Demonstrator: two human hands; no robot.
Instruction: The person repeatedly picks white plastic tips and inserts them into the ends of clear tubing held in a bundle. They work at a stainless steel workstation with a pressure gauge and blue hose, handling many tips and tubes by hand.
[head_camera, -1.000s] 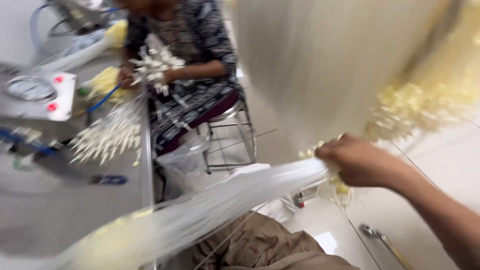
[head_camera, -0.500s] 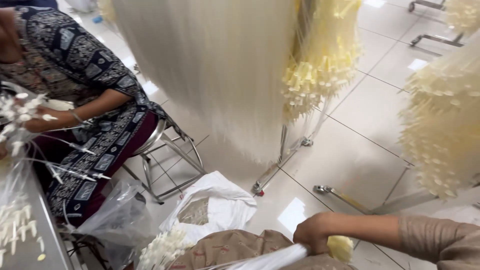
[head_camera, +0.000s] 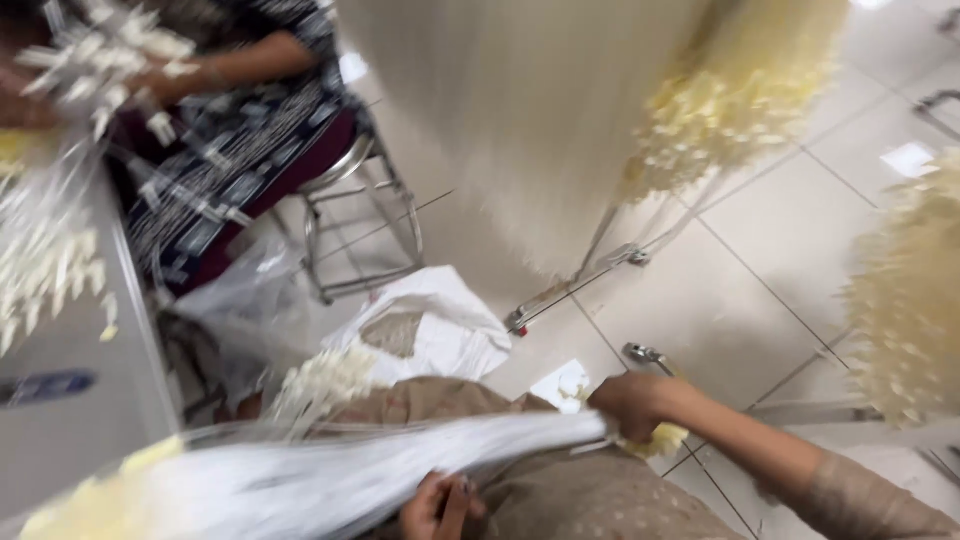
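Right hand (head_camera: 632, 402): closing around the right end of a bundle of thin white strands (head_camera: 400, 465), gripping it beside a pale yellow tuft (head_camera: 655, 440).
Left hand (head_camera: 437, 505): lying under the bundle at the near edge, fingers curled; grip unclear.
Bundle: stretching left across the lap, blurred.
Far left: another person (head_camera: 215, 90) sitting on a metal stool (head_camera: 360, 215), handling white pieces.
Left: grey tabletop (head_camera: 70, 420).
Floor: white bag (head_camera: 440, 325) lying open.

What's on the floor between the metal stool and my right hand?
A white sack, open and crumpled, lies between the stool and the right hand, in the head view.
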